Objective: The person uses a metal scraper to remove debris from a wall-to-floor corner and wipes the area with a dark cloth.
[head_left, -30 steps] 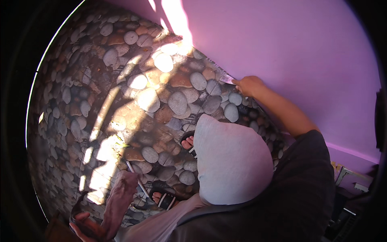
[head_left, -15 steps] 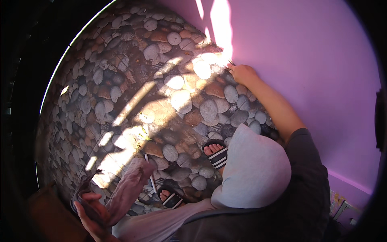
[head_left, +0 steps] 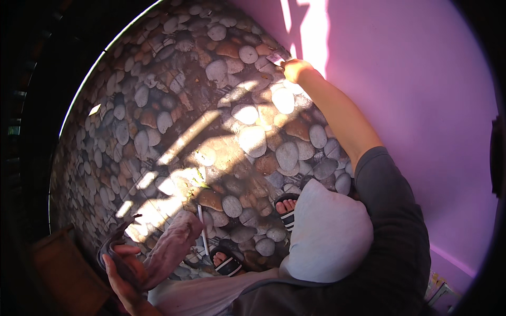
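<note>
My right hand (head_left: pixel 298 70) is closed at the foot of the purple wall (head_left: pixel 400 95), arm stretched far forward. From its fingers a small flat piece (head_left: pixel 275 59), pinkish with a dark edge, sticks out low over the floor; its kind is unclear. At the lower left, my left hand (head_left: pixel 125 271) curls its fingers round a dark grey cloth (head_left: pixel 109 246). Next to that hand a mauve, wrinkled fabric (head_left: pixel 174 242) reaches toward my feet. Whether it belongs to the same cloth, I cannot tell.
The floor (head_left: pixel 216 73) has a pebble pattern with bright sun patches. A white rod (head_left: pixel 203 231) lies near my striped sandal (head_left: pixel 226 262). Green leaf bits (head_left: pixel 199 180) lie beyond it. A brown box-like object (head_left: pixel 66 263) stands at lower left.
My right hand has moved farther forward along the wall's foot and slightly left, and the flat piece now shows more. My left hand still grips the cloth. The whole view has shifted slightly.
</note>
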Demonstrator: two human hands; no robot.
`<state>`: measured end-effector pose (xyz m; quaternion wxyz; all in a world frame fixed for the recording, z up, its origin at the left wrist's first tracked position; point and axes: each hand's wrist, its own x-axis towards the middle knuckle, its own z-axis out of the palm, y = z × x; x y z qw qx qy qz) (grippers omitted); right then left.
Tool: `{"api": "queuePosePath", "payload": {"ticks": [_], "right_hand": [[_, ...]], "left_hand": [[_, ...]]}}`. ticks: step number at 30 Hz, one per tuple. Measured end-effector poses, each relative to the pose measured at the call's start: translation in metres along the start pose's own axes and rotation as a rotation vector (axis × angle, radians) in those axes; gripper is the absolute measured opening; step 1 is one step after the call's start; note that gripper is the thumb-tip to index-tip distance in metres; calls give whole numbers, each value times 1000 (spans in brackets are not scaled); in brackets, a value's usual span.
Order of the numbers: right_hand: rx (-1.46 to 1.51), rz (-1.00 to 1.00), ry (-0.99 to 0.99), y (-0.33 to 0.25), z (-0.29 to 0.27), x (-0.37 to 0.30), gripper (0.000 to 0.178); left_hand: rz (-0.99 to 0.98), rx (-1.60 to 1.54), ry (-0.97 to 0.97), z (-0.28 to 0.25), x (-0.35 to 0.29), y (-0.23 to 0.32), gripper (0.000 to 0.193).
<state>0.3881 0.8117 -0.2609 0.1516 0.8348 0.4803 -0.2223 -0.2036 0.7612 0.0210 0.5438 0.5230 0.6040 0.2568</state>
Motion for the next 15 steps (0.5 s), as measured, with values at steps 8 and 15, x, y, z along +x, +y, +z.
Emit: {"api": "queuePosePath", "payload": {"ticks": [8,15], "right_hand": [[-100,-1,4,30,4,23,38],[16,25,100,36,29,-53,39]], "left_hand": [[-5,9,-57,11,23,-3,65],[2,28,-5,14,26,5,66]]}}
